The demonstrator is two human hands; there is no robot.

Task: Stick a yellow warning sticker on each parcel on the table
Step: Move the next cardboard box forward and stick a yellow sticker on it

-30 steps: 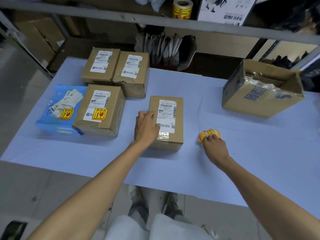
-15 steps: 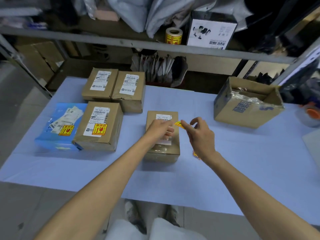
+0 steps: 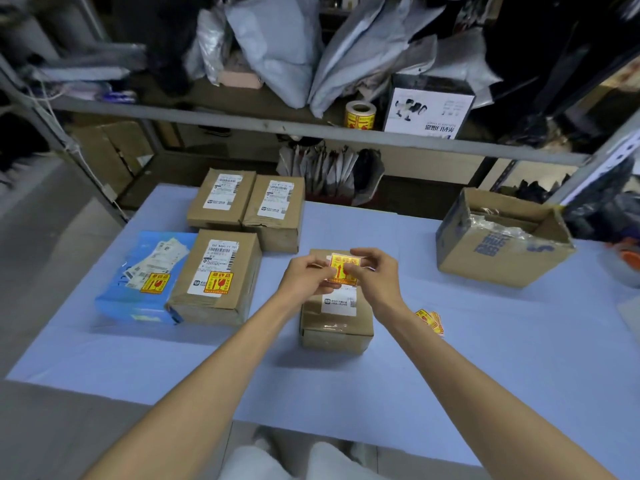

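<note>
While left hand (image 3: 308, 280) and right hand (image 3: 377, 277) pinch the sticker (image 3: 343, 268) at its edges, the parcel (image 3: 335, 329) stands apart; spare stickers (image 3: 431, 320) — rightward.

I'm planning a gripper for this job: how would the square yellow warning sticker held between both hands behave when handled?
Probably thin and floppy: the left hand and right hand each pinch a side of the square yellow warning sticker, seemingly to hold it flat. Likely very light and easily shifted: the spare yellow stickers on the blue table lie unevenly fanned.

A grey metal shelving rack (image 3: 311, 131) crammed with grey bags (image 3: 277, 46) stands behind the pale blue tabletop (image 3: 485, 358) on a grey floor (image 3: 41, 244).
</note>
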